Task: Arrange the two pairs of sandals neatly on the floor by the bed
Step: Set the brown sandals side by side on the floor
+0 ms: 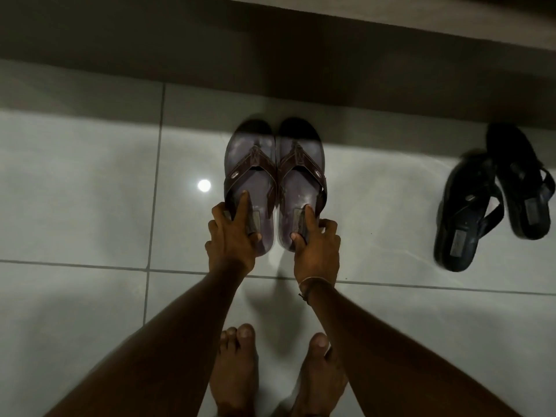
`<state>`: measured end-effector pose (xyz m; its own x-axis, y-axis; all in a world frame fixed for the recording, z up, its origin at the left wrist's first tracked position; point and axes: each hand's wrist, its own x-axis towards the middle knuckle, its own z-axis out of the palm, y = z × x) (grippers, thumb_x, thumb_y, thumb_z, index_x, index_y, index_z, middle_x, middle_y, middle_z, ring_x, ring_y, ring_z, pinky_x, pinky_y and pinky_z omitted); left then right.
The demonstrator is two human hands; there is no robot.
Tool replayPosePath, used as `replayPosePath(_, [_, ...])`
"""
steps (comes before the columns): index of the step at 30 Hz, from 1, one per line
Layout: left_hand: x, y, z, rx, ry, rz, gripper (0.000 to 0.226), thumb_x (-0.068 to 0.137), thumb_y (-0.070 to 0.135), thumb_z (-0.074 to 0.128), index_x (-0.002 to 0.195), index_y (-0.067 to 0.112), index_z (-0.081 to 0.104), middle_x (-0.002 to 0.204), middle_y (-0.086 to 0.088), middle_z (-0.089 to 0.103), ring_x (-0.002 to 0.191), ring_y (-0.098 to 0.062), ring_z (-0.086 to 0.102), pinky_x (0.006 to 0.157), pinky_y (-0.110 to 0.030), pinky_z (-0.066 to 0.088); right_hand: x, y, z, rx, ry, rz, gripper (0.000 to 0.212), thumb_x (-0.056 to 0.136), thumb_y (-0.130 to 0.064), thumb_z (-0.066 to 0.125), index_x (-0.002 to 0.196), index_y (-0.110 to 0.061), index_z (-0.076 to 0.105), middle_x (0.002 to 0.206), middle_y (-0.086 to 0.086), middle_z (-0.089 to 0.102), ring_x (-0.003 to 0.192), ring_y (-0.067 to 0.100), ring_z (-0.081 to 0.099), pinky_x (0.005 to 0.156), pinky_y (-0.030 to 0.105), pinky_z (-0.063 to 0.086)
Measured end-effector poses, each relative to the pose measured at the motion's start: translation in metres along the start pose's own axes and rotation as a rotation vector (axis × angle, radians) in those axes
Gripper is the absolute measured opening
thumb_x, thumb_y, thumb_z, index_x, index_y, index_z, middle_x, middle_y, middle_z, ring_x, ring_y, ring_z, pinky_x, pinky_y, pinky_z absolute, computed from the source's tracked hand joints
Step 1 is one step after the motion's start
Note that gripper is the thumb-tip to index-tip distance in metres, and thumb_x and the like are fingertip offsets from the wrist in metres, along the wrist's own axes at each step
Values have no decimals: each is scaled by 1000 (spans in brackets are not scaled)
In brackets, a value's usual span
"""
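Two brown thong sandals lie side by side on the white tiled floor, toes pointing toward the bed's shadow. My left hand (233,236) grips the heel of the left brown sandal (250,164), thumb on the insole. My right hand (316,243) holds the heel of the right brown sandal (301,167) the same way. The sandals look slightly blurred. A pair of black sandals (469,206) lies to the right, one (517,176) overlapping the other at an angle.
The bed's edge (270,40) runs across the top and casts a dark band on the floor. My bare feet (237,368) stand on the tiles below my hands. A round light reflection (204,185) shines left of the brown pair.
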<state>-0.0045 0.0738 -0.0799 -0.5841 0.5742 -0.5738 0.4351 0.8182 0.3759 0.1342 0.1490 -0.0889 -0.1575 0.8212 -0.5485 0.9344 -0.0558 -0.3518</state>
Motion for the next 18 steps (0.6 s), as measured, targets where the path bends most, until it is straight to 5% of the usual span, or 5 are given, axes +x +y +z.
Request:
replayPosePath(4, [0,1,-4,48,20,11,96,87,41,76,160,44,13,162,-15,11,142,-45,30,103,-65,47,-4,-4,-1,-68,-22,-19,71,101,-36,58,160,-42,20,150,8,34,134,32,44,108,49,50])
replayPosePath(11, [-76,36,-24,-35,198,-122,55,92,36,69,142,33,47,154,-14,25,127,-42,41,94,-65,46,-55,37,-66,-35,55,10,59,105,-44,45,158,-46,21,166,3,24,143,31,39,107,53,50])
replayPosePath(16, [-141,113,-4,113,-26,168,55,93,41,63,146,34,49,149,-5,46,126,-35,45,97,-54,46,-78,146,-171,-170,67,189,52,98,-72,22,148,-64,18,162,-14,28,136,26,49,101,60,48])
replayPosePath(18, [-147,159,18,110,-134,238,54,94,46,58,146,39,45,150,5,46,131,-26,43,100,-49,45,-58,189,-215,-178,104,256,48,98,-68,31,145,-60,32,160,-10,34,133,30,51,101,60,47])
